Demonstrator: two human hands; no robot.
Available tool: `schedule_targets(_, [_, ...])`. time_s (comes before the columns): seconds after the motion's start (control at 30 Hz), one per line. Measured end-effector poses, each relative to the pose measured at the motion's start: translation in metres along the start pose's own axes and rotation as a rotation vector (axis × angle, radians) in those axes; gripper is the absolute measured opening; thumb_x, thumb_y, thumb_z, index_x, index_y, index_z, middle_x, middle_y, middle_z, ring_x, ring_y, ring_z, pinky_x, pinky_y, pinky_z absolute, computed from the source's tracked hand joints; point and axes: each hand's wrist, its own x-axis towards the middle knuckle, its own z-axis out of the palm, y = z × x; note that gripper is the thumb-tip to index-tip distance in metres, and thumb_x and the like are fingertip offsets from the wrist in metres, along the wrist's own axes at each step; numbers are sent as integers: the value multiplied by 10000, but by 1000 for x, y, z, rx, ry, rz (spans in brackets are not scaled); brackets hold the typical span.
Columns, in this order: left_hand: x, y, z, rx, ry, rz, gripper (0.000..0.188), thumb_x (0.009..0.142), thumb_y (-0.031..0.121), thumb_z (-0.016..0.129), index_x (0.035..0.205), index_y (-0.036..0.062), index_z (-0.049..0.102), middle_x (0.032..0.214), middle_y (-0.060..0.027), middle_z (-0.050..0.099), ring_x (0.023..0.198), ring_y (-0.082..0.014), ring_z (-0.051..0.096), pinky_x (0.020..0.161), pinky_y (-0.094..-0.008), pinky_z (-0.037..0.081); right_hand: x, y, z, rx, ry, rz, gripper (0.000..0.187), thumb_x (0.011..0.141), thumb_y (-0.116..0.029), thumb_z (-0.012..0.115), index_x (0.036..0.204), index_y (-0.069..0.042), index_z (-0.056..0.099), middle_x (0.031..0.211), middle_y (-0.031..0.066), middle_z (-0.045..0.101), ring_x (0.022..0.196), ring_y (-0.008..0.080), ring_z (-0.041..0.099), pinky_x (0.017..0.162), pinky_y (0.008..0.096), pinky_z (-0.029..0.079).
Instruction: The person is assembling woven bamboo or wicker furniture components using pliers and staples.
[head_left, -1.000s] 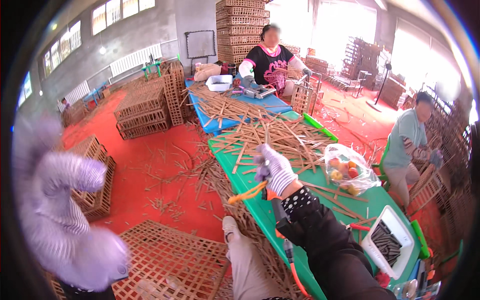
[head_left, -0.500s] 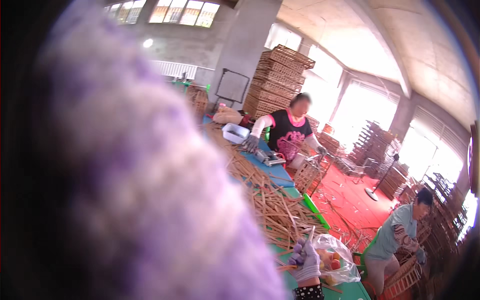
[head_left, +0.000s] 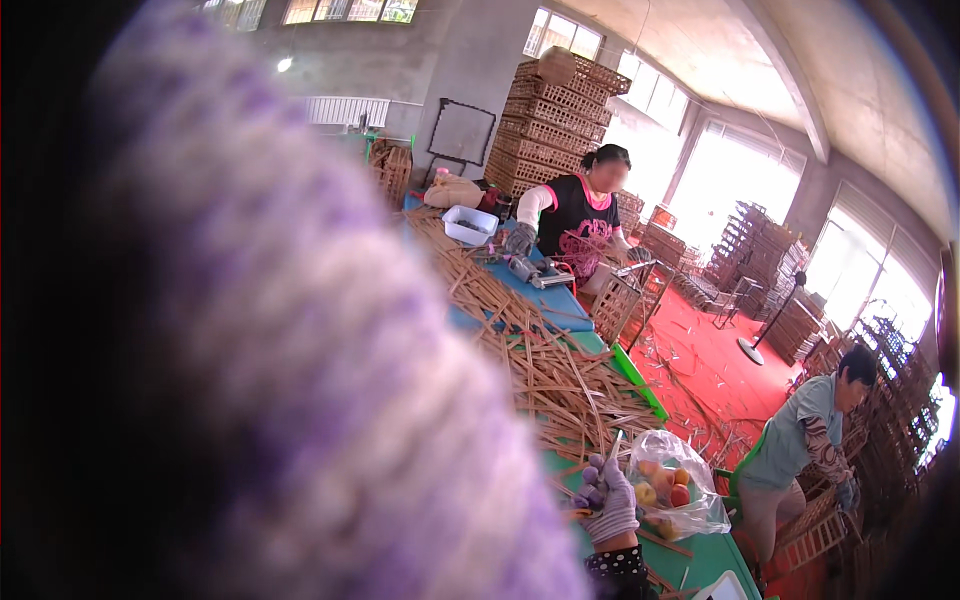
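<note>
A large blurred shape of white-and-purple knit, apparently the glove on my left hand [head_left: 330, 340], fills the left and middle of the view very near the camera; its fingers cannot be made out. Low at centre right, my right hand [head_left: 612, 508] wears a whitish glove with purple fingertips, below a black sleeve with white dots. Its fingers are curled. A pale pointed piece sticks up above it and a bit of orange shows below the fingers; what it grips is unclear. Beside it lies a clear plastic bag [head_left: 712, 508] with red and yellow fruit. Brown flat strips [head_left: 560, 385] are heaped just beyond.
Across the blue-and-green table [head_left: 560, 312], a gloved co-worker [head_left: 590, 215] sits near a white tub [head_left: 470, 226] and a metal tool [head_left: 545, 275]. Another person [head_left: 795, 450] bends at the right. Stacked brown crates [head_left: 545, 130] and a red floor [head_left: 700, 350] with scattered strips lie behind.
The view has shifted slightly, so the room sits differently and a white tray edge shows at the bottom. My right hand stays beside the fruit bag; the blurred glove still covers the left.
</note>
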Motion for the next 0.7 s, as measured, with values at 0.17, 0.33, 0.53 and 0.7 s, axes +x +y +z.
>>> schedule_targets(0.17, [-4,6,2,-6,-28,-22,432,758,323,609,1015,-17,535,1029,-113,540,904,-223,515,810,-354,387,13,-17,-13,104,-37,-73,250,881,-348,479,913,-103,517,655,-28,511,407,58,346,412,233,347])
schedule_targets(0.33, [-3,12,5,-23,-43,-24,428,763,313,606,1023,-18,531,1023,-116,544,892,-221,520,798,-350,391,-30,-8,16,-18,-50,-140,178,830,-248,561,782,-94,486,632,-26,481,422,66,353,400,226,337])
schedule_targets(0.53, [-2,26,3,-31,-62,-61,422,768,301,602,1032,-20,527,1017,-120,549,878,-218,525,783,-344,396,-129,140,43,-431,-295,493,208,844,-161,548,1041,-101,517,643,-18,510,471,82,473,423,215,397])
schedule_targets(0.7, [13,51,14,-30,-127,-96,418,773,291,598,1039,-22,523,1011,-123,553,866,-217,529,771,-340,400,-173,176,35,-412,-431,606,173,846,-224,568,977,-119,524,640,-16,503,428,82,466,359,211,361])
